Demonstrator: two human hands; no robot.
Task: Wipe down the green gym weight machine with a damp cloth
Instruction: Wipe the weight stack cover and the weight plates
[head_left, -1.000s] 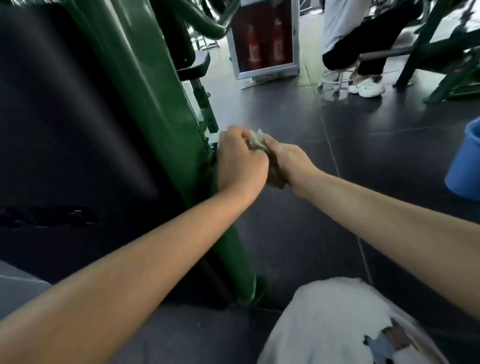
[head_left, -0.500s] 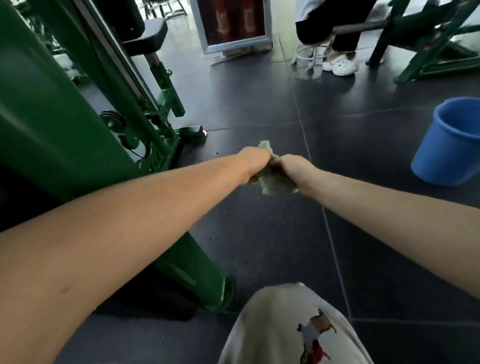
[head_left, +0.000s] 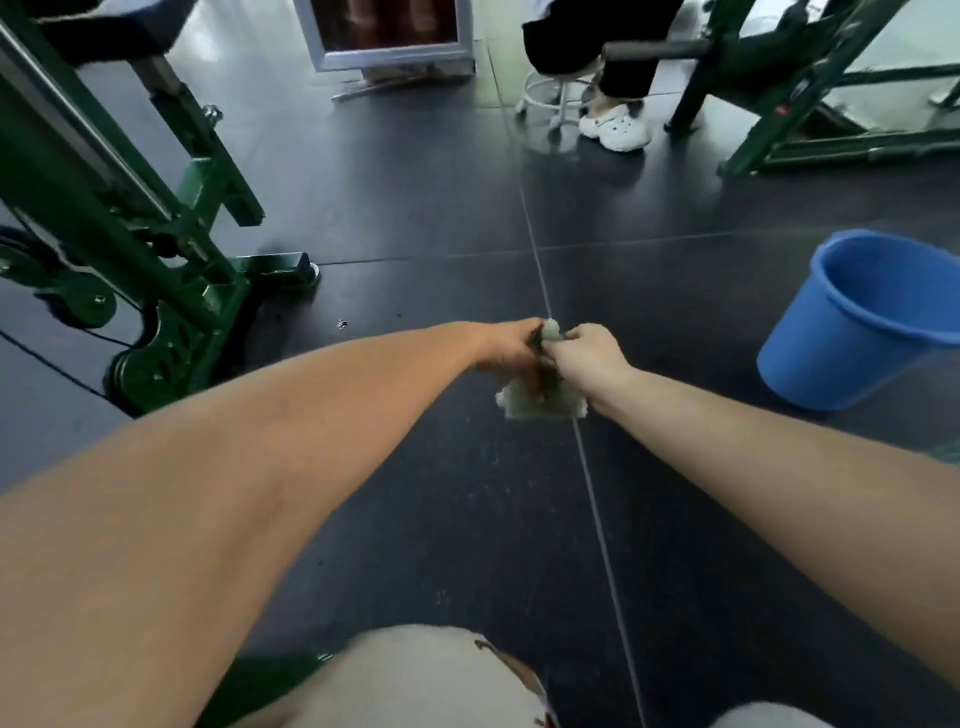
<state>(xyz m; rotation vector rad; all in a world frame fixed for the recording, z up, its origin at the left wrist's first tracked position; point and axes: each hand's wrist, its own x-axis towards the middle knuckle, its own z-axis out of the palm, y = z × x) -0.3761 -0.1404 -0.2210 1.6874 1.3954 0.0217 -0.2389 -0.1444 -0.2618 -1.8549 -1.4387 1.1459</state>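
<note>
Both hands meet out over the dark floor (head_left: 467, 519), and the damp cloth (head_left: 540, 402) is bunched between them. The left hand (head_left: 511, 348) has its grip curled round the cloth's upper part; the right hand (head_left: 584, 358) pinches the same bundle from the other side. A small tuft pokes up between the knuckles and the loose end hangs below, clear of the floor.

The green weight machine (head_left: 171, 291) stands well off to the person's left, its base foot on the floor, nothing touching it. So the cloth must travel leftward to reach it, and the left hand is nearer. The blue bucket (head_left: 857, 322) sits to the right, closer to the right hand, should the cloth need rinsing first.
</note>
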